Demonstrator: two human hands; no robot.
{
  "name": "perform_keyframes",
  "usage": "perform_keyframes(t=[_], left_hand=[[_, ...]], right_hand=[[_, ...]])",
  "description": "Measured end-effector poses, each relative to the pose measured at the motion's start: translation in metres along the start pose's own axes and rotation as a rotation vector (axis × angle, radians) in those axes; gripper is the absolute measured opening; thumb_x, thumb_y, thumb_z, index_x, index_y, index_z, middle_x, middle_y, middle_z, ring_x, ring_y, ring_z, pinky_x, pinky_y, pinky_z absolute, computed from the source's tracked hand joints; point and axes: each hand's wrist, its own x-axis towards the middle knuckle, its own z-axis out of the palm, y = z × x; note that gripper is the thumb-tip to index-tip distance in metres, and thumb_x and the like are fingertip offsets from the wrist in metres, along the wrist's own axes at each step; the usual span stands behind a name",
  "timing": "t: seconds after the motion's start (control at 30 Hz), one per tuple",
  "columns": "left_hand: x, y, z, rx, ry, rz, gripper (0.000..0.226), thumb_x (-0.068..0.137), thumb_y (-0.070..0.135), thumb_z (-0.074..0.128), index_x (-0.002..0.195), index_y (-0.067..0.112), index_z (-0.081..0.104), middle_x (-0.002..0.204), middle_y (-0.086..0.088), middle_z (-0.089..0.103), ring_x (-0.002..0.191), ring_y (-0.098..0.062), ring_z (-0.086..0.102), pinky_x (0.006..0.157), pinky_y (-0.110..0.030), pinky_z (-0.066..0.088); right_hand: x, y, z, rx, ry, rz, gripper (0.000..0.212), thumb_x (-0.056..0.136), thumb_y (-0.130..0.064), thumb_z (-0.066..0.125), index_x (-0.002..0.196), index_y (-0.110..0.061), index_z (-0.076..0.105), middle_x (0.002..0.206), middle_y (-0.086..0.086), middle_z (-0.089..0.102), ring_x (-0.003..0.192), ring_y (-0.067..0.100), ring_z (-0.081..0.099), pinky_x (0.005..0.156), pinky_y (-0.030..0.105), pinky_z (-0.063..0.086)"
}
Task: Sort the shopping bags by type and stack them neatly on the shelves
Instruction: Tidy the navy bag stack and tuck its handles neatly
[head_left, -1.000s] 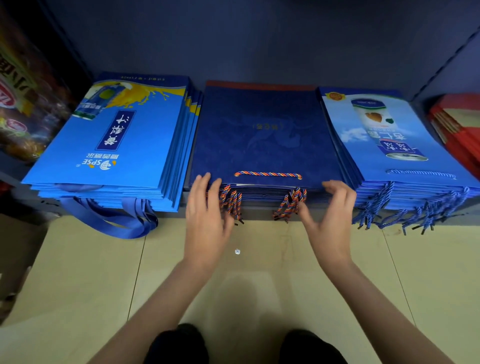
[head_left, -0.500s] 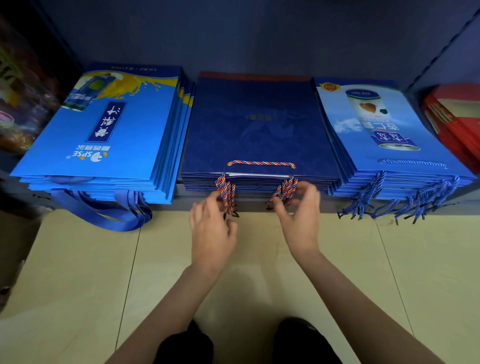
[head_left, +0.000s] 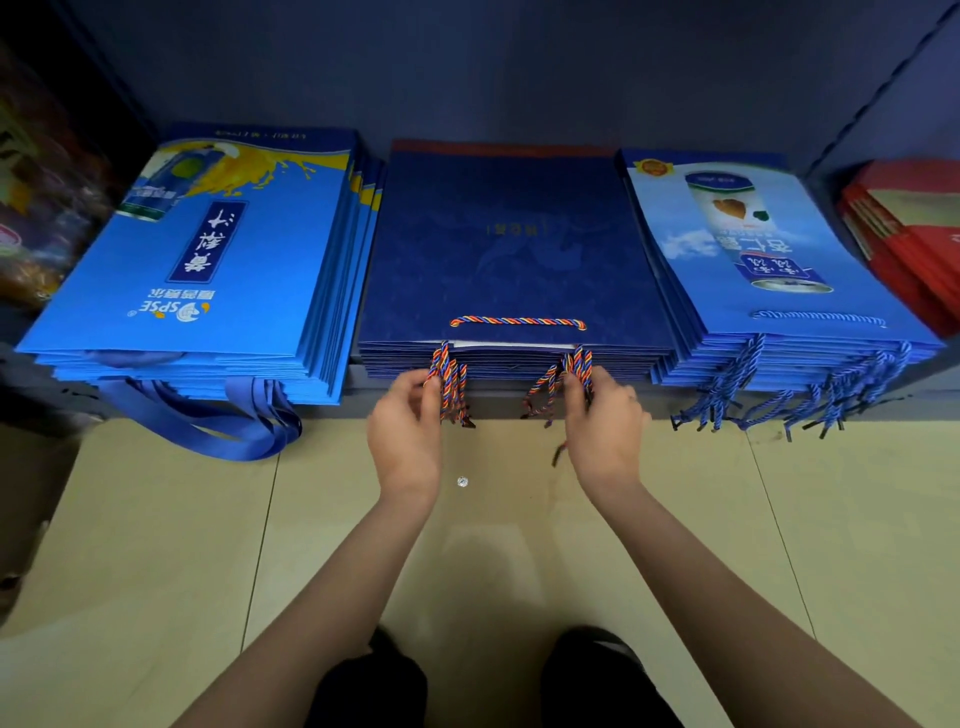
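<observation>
Both hands have moved in from the front corners of the dark blue bag stack (head_left: 511, 249) to its dangling cords: the left hand (head_left: 405, 436) pinches the left cord bunch (head_left: 451, 387), the right hand (head_left: 605, 423) grips the right cord bunch (head_left: 569, 379). Sorting looks done (3 blue piles side by side); this is tidying. The stack lies flat mid-shelf, long axis near-to-far, handles pointing near.

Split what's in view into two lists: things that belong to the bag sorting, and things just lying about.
Job: dark blue bags; their braided handles; left hand; right hand; bright blue bags; light blue bags; red bags.
Lying about: small shiny bit on the floor.
</observation>
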Motion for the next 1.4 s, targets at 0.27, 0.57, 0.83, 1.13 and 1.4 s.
perform_keyframes(t=[0.27, 0.57, 0.83, 1.13, 1.4], left_hand=[[-0.003, -0.011, -0.015, 0.095, -0.005, 0.108, 0.008, 0.080, 0.011, 0.063, 0.074, 0.012, 0.058, 0.088, -0.001, 0.046, 0.076, -0.015, 0.050, 0.072, -0.018, 0.033], [-0.001, -0.030, -0.022, 0.366, -0.208, 0.076, 0.045, 0.084, 0.026, 0.062, 0.123, 0.008, 0.054, 0.120, -0.011, 0.057, 0.115, -0.029, 0.050, 0.097, -0.036, 0.038], [0.002, 0.013, 0.031, 0.463, -0.125, -0.199, 0.057, 0.088, 0.054, 0.050, 0.110, 0.001, 0.052, 0.116, -0.016, 0.056, 0.115, -0.033, 0.044, 0.091, -0.041, 0.036], [0.000, -0.010, 0.010, 0.816, -0.138, 0.094, 0.032, 0.096, 0.031, 0.039, 0.104, 0.005, 0.057, 0.112, -0.012, 0.061, 0.111, -0.029, 0.046, 0.089, -0.037, 0.031], [-0.011, -0.024, -0.023, 0.748, 0.072, 0.622, 0.033, 0.076, 0.042, 0.055, 0.093, 0.014, 0.047, 0.089, -0.009, 0.052, 0.083, -0.025, 0.043, 0.070, -0.036, 0.031]], right_hand=[[-0.004, 0.014, -0.006, -0.040, -0.007, -0.035, 0.023, 0.098, -0.026, 0.041, 0.092, -0.008, 0.053, 0.097, 0.012, 0.062, 0.099, 0.030, 0.045, 0.083, 0.038, 0.030], [-0.005, 0.013, -0.004, 0.077, 0.025, -0.039, 0.030, 0.092, -0.033, 0.055, 0.112, -0.011, 0.052, 0.111, 0.002, 0.059, 0.108, 0.025, 0.044, 0.091, 0.041, 0.034], [0.005, -0.016, 0.015, 0.368, 0.053, 0.285, 0.047, 0.076, -0.044, 0.072, 0.094, -0.014, 0.040, 0.096, 0.009, 0.063, 0.102, 0.032, 0.056, 0.092, 0.048, 0.042], [0.001, 0.017, 0.015, -0.279, 0.074, -0.093, 0.022, 0.091, -0.021, 0.048, 0.089, -0.003, 0.062, 0.089, 0.013, 0.066, 0.095, 0.031, 0.051, 0.081, 0.039, 0.032], [0.002, 0.025, -0.024, -0.468, 0.068, -0.363, 0.039, 0.086, -0.045, 0.056, 0.094, -0.007, 0.061, 0.091, 0.014, 0.063, 0.091, 0.035, 0.054, 0.075, 0.042, 0.041]])
